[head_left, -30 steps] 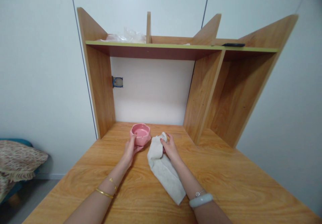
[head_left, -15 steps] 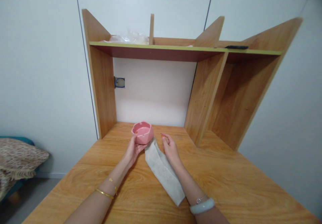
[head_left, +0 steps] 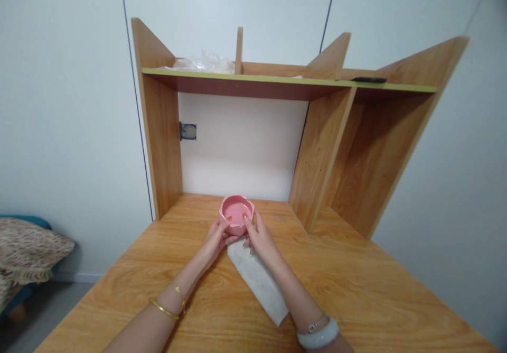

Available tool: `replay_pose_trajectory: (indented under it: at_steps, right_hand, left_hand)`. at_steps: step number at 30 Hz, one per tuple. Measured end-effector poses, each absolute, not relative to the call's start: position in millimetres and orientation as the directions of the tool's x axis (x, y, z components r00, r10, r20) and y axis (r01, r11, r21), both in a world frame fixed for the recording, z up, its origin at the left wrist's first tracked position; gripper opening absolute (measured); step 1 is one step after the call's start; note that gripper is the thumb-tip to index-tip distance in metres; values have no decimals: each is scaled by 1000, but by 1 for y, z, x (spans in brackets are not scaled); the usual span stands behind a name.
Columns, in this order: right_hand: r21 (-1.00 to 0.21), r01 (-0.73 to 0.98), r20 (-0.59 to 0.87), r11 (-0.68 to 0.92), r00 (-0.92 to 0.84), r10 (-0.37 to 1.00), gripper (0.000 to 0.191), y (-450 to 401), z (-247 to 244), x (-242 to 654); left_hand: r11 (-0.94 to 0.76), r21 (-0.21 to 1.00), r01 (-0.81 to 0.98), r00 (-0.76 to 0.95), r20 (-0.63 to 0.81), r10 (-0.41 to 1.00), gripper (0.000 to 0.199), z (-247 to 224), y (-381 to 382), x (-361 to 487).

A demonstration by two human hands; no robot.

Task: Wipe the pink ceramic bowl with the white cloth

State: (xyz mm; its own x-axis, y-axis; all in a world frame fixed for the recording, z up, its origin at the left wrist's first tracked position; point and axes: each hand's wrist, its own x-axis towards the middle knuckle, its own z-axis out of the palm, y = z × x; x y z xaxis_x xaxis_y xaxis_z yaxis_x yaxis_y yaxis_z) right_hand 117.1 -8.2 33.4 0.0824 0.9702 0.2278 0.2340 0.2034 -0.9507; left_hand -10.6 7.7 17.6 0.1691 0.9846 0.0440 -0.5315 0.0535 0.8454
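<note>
Both of my hands hold a pink ashtray point(head_left: 236, 211) with a faceted outside and notches in its rim. It is tipped toward me, so its hollow shows. My left hand point(head_left: 217, 238) grips the left side, thumb over the rim and fingers underneath. On the right side, my right hand point(head_left: 260, 238) has its thumb over the rim and other fingers around the outside and below. A grey cloth point(head_left: 259, 284) lies on the wooden desk under the ashtray and between my forearms; its far end is partly hidden by my hands.
A wooden shelf unit point(head_left: 162, 147) stands at the back of the desk point(head_left: 356, 284). Its upper shelf bears a clear plastic bag point(head_left: 204, 62) and a flat black object point(head_left: 369, 80). An opening with blue wires point(head_left: 188, 131) shows in the back wall. Left, a patterned fabric point(head_left: 31, 247) drapes over teal furniture.
The ashtray has moved slightly right and turned more upright toward me. My right hand, apart from it before, has closed on its right side. The cloth has stayed nearly in place.
</note>
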Motion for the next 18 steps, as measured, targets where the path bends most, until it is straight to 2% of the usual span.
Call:
replay_pose_trajectory:
  at_steps: [5, 8, 10, 14, 15, 18]
  right_hand:
    - [-993, 32, 117, 115, 58, 992, 56, -1, 40, 113]
    - [-996, -87, -35, -31, 46, 998, 39, 1, 48, 120]
    - [-988, -116, -103, -98, 37, 994, 31, 0, 53, 131]
    - [-990, -41, -136, -132, 119, 984, 29, 0, 53, 166]
    - [-988, 49, -131, -143, 193, 972, 28, 0, 52, 176]
    - [-980, 123, -120, -159, 277, 953, 29, 2, 45, 208]
  left_hand:
    - [-8, 863, -505, 189, 120, 975, 41, 15, 11, -12]
    - [-45, 870, -491, 222, 175, 959, 50, 12, 14, -11]
    - [-91, 891, -445, 227, 210, 951, 47, 10, 17, -11]
    - [-259, 952, -166, 196, 289, 937, 26, 6, 22, -15]
    - [-304, 950, -74, 187, 313, 931, 20, 5, 22, -17]
    - [-414, 895, 164, 163, 390, 906, 12, 2, 23, -23]
